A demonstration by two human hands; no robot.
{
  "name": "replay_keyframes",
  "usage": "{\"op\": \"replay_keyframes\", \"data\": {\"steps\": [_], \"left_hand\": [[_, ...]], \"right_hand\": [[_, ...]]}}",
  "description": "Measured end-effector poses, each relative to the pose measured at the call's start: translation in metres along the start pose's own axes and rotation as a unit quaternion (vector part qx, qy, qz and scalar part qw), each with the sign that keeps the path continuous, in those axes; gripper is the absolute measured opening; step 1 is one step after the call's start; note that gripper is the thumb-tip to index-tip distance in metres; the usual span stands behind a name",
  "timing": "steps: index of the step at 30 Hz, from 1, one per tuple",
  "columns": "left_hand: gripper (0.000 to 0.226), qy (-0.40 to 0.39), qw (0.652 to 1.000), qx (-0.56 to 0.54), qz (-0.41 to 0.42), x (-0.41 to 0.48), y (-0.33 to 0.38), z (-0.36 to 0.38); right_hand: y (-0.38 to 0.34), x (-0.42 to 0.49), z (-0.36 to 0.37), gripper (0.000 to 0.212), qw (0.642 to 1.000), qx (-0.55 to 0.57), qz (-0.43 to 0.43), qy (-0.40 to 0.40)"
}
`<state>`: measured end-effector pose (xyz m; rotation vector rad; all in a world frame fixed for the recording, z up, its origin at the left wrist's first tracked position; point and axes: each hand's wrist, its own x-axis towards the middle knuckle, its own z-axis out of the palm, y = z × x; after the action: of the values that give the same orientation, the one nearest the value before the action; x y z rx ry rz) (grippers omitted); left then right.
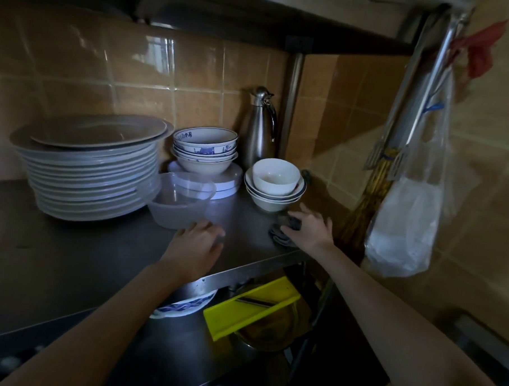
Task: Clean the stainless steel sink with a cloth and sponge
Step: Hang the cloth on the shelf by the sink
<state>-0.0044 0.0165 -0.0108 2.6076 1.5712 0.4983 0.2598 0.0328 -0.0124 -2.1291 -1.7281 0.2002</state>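
Note:
A crumpled grey cloth [283, 233] lies on the stainless steel counter [69, 257] near its right corner. My right hand [311, 229] rests on top of the cloth, fingers curled over it. My left hand [198, 243] lies flat on the counter, just in front of a clear plastic tub [180, 204], with its fingers spread and nothing in it. No sink and no sponge show in this view.
A tall stack of plates [91, 168] stands at the left. Blue-patterned bowls [205, 148], white bowls [274, 183] and a steel flask [259, 129] line the tiled wall. A broom and plastic bag [403, 222] hang at right. Below, a shelf holds a yellow tray [251, 306].

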Motion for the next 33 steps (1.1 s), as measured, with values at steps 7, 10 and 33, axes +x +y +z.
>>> {"op": "replay_keyframes", "data": {"steps": [7,10,33], "left_hand": [[0.027,0.005,0.998,-0.028,0.047,0.007,0.027,0.007],[0.027,0.013,0.996,-0.04,0.076,0.007,0.053,0.012],[0.03,-0.117,0.943,-0.086,0.3,-0.051,0.297,0.073]], "right_hand": [[0.021,-0.037,-0.033,0.05,0.999,0.017,0.009,0.047],[0.041,-0.065,-0.046,0.046,0.998,0.018,0.02,0.059],[0.229,-0.339,-0.089,0.038,0.961,-0.009,0.228,0.155]]}}
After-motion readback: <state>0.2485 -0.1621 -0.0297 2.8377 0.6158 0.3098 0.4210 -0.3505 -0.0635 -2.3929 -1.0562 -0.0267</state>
